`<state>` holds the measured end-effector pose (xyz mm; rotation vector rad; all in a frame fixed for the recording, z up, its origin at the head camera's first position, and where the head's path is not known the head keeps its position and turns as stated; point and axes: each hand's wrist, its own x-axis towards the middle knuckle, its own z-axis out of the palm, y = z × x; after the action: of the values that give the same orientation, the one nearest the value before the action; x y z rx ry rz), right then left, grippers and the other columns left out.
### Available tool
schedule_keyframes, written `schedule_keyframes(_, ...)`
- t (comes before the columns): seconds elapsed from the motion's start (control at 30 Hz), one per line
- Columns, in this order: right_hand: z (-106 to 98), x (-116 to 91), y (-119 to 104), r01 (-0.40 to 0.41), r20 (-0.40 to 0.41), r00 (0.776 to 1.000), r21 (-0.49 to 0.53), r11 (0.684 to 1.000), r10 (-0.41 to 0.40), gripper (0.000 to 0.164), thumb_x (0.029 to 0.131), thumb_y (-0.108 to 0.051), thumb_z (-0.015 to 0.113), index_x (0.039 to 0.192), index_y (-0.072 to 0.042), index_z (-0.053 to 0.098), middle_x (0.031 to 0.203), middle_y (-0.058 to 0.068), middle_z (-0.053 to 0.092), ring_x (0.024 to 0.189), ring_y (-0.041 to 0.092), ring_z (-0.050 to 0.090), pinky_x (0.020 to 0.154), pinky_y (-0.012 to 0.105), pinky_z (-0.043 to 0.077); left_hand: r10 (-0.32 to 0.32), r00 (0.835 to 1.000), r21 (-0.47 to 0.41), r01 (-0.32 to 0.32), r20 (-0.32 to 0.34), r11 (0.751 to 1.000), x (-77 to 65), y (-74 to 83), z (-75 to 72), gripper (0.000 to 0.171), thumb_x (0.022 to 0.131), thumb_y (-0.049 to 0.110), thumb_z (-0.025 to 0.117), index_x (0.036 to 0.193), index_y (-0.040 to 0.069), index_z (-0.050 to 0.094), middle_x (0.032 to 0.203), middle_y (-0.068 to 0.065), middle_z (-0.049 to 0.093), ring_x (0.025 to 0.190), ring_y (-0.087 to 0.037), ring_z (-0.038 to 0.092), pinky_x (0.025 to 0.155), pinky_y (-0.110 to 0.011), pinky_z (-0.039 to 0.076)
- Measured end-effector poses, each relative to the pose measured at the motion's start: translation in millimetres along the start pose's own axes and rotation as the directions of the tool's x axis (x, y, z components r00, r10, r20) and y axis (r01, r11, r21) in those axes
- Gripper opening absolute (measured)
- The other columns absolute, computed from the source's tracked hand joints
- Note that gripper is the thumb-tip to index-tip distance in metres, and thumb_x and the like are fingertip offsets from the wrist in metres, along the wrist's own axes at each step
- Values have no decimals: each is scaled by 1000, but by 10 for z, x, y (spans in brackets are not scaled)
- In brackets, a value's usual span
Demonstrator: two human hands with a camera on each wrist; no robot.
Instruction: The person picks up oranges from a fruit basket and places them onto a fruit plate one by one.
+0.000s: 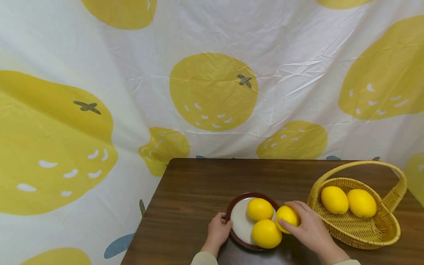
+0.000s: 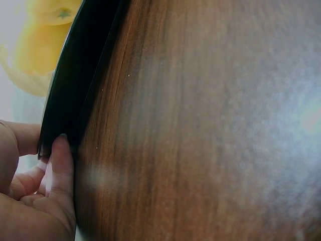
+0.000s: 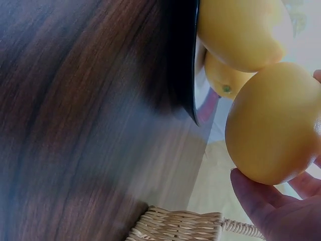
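Observation:
At the left rim of a round plate (image 1: pixel 239 224), white inside with a dark brown edge, my left hand (image 1: pixel 218 232) pinches the rim between thumb and fingers. Two yellow lemons (image 1: pixel 260 209) lie on the plate's right half. My right hand (image 1: pixel 308 226) holds a third lemon (image 1: pixel 286 219) over the plate's right edge, close against the other two. In the right wrist view this lemon (image 3: pixel 273 123) is seen above the table, its fingers (image 3: pixel 256 196) curled round its side. The left wrist view shows the plate's dark underside (image 2: pixel 75 85) between thumb and fingers.
To the right stands a wicker basket (image 1: pixel 359 243) with a tall arched handle, two more lemons (image 1: pixel 347 201) inside. Everything rests on a dark brown wooden table (image 1: pixel 185 198). A white cloth (image 1: pixel 225 29) printed with yellow fruit hangs behind and to the left.

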<state>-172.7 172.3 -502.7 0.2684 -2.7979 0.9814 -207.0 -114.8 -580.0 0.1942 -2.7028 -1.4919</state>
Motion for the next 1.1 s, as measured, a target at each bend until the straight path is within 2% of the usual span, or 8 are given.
schedule_keyframes(0.23, 38, 7, 13, 3, -6, 1000, 8, 1000, -3, 59, 87, -53, 73, 128, -12, 65, 130, 13, 62, 109, 31, 65, 78, 41, 54, -9, 1000, 1, 9, 4, 1000, -1, 13, -8, 22, 86, 14, 72, 104, 3, 67, 81, -3, 64, 75, -13, 61, 71, -34, 50)
schedule_keyframes(0.5, 95, -3, 24, -19, 28, 999, 11, 1000, 19, 62, 86, -60, 71, 128, -14, 65, 131, 9, 62, 111, 28, 63, 81, 43, 53, -12, 1000, -3, 12, 4, 1000, 0, 6, 0, 22, 86, 14, 73, 104, 3, 67, 81, -3, 65, 76, -13, 62, 71, -33, 51)
schedule_keyframes(1.1, 185, -1, -19, -44, 37, 998, 39, 998, 42, 64, 86, -61, 70, 130, -14, 64, 133, 8, 61, 114, 28, 62, 82, 42, 52, -20, 1000, -4, 20, 16, 1000, 0, -11, 3, 23, 88, 15, 72, 106, 4, 67, 82, -3, 64, 76, -13, 60, 69, -33, 50)
